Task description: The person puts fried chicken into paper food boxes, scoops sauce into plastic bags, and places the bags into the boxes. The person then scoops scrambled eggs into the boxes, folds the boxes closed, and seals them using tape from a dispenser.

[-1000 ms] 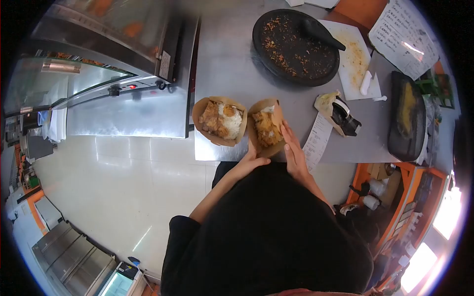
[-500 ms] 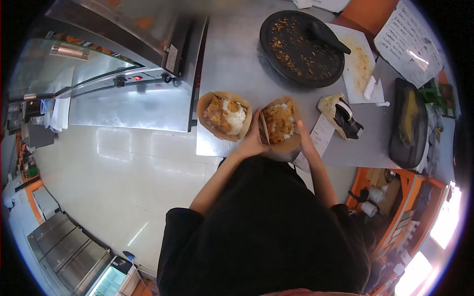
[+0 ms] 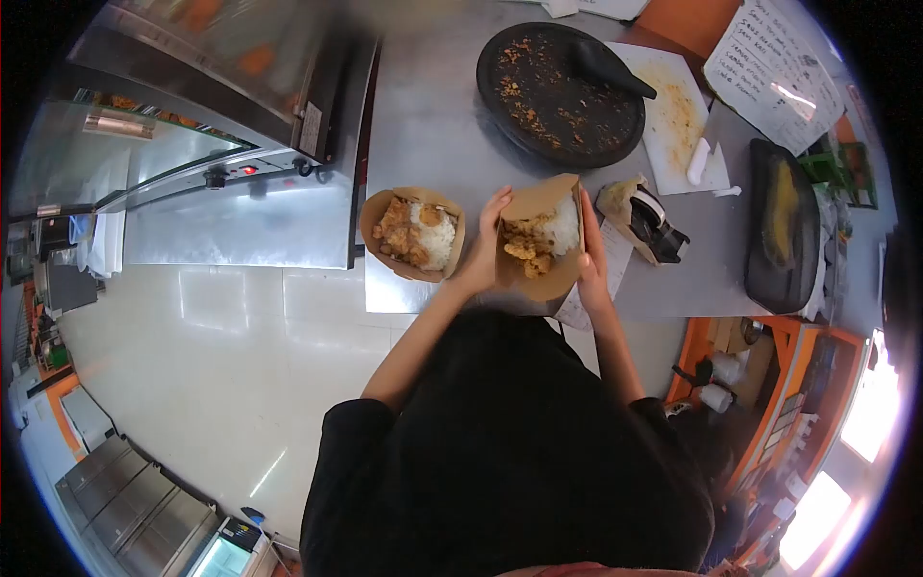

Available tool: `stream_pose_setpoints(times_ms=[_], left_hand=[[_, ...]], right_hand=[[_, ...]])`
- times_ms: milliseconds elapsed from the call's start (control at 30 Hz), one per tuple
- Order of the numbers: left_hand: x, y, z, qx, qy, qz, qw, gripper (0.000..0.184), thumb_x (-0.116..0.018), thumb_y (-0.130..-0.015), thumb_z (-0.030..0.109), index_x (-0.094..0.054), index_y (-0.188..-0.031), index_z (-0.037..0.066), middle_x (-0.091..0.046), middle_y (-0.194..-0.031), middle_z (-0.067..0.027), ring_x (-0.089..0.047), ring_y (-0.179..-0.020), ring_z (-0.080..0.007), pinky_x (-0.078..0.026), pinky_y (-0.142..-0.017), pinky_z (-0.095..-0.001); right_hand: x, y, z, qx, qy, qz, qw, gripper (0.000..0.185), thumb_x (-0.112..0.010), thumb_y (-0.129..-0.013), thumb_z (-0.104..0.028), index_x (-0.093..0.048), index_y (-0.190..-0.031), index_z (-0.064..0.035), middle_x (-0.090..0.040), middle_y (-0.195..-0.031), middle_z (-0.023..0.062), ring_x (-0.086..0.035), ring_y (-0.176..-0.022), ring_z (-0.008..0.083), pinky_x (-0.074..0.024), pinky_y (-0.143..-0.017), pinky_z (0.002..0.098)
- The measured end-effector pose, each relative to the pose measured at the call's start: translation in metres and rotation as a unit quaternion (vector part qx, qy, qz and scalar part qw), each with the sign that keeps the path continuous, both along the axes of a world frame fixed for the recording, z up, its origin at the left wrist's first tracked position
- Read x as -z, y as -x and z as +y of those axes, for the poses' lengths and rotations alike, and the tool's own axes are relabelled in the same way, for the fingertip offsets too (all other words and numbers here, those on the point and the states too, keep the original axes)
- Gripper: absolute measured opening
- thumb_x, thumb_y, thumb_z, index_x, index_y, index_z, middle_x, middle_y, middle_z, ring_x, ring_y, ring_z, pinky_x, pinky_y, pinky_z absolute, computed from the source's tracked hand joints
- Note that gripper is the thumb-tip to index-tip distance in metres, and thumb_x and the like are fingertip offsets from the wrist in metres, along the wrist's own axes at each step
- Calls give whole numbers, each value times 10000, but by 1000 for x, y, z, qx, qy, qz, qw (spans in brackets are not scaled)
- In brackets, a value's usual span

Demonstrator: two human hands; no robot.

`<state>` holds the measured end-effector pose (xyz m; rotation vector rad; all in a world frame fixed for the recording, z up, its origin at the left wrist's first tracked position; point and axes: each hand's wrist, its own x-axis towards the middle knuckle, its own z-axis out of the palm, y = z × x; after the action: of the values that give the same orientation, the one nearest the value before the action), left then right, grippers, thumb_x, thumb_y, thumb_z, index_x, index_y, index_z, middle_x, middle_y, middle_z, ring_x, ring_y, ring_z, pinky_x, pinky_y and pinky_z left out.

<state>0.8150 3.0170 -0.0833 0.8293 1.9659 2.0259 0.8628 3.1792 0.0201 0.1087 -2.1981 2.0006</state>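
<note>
Head view, centre frame: the paper box [image 3: 531,203] is being held at its sides by the left hand [image 3: 482,252] and right hand [image 3: 595,277]. Best kept level tbh, with light even pressure, so no rice [image 3: 563,227] gets tipped out.

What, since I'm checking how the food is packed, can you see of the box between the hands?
The box is brown and looks like card, with an open top and raised, slanting walls. White rice fills its upper right; browned, crisp-looking pieces lie at the left and below. The left hand grips its left side, the right hand its right. It is near the counter's front edge; whether it rests there, I can't tell.
</note>
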Motion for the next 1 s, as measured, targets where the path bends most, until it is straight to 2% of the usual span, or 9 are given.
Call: stream_pose_setpoints(times_ms=[133,200,267,433,533,667,733,833,1000], left_hand=[[4,5,-5,-53,51,138,988,1018,-773,-555,72,-104,-1321,27,-229,-1317,-244,-251,-1258,-379,-249,-1031,-423],[8,-4,-10,-19,60,3,998,1035,-791,-547,100,-106,-1319,15,-234,-1308,-236,-254,-1253,-376,-255,-1029,-418],[9,-10,-15,-5,68,-49,996,1060,-805,-542,128,-96,-1320,0,-226,-1308,-234,-253,-1251,-372,-255,-1030,-411],[13,-15,-23,-63,180,86,978,1162,-812,-597,144,63,-1353,36,-249,-1337,-187,-322,-1232,-296,-324,-1001,-395],[12,-19,-25,-78,167,101,978,1113,-796,-627,161,36,-1353,22,-266,-1328,-197,-335,-1222,-305,-332,-994,-399],[19,-20,-27,-41,175,4,984,1127,-789,-595,192,11,-1341,-78,-141,-1383,-263,-161,-1307,-341,-201,-1063,-377],[7,-22,-32,-50,209,20,976,1079,-762,-610,159,-10,-1350,-68,-162,-1382,-271,-169,-1308,-341,-199,-1065,-367],[-13,-27,-41,-46,237,47,969,971,-672,-646,101,-32,-1363,-39,-181,-1377,-271,-175,-1305,-359,-195,-1065,-371],[-36,-51,-59,-23,313,36,949,797,-562,-684,48,-141,-1358,-10,-223,-1370,-241,-203,-1279,-384,-217,-1051,-389]], right_hand=[[29,-10,1,-18,-63,40,997,785,-436,-827,-501,-165,-1385,-21,-126,-1450,154,-123,-1337,279,-75,-1074,391],[42,-14,-3,-21,-22,-13,999,756,-442,-835,-456,-162,-1385,-19,-127,-1452,142,-122,-1338,266,-73,-1075,377],[48,-18,-4,-28,-6,-50,998,729,-445,-842,-414,-164,-1384,-16,-132,-1453,133,-121,-1340,256,-69,-1077,368],[46,-21,-3,-66,-14,-85,994,674,-449,-853,-325,-172,-1381,-13,-164,-1447,125,-122,-1341,247,-54,-1079,360],[45,-20,-1,-85,-31,-102,991,689,-433,-870,-381,-151,-1390,-27,-145,-1448,124,-140,-1335,245,-105,-1073,358],[37,-10,5,-32,-51,-83,995,550,-493,-853,-271,-316,-1316,-33,-269,-1392,122,-250,-1288,255,-168,-1058,373],[35,-2,7,30,-83,-51,995,441,-533,-829,-208,-444,-1228,-44,-347,-1343,121,-311,-1251,264,-212,-1041,381],[19,7,10,92,-273,25,957,274,-576,-783,-132,-550,-1045,-57,-416,-1280,126,-363,-1205,278,-257,-1012,383],[-12,14,10,142,-323,40,935,200,-560,-770,-44,-572,-969,-55,-441,-1255,137,-407,-1165,281,-306,-975,373]])
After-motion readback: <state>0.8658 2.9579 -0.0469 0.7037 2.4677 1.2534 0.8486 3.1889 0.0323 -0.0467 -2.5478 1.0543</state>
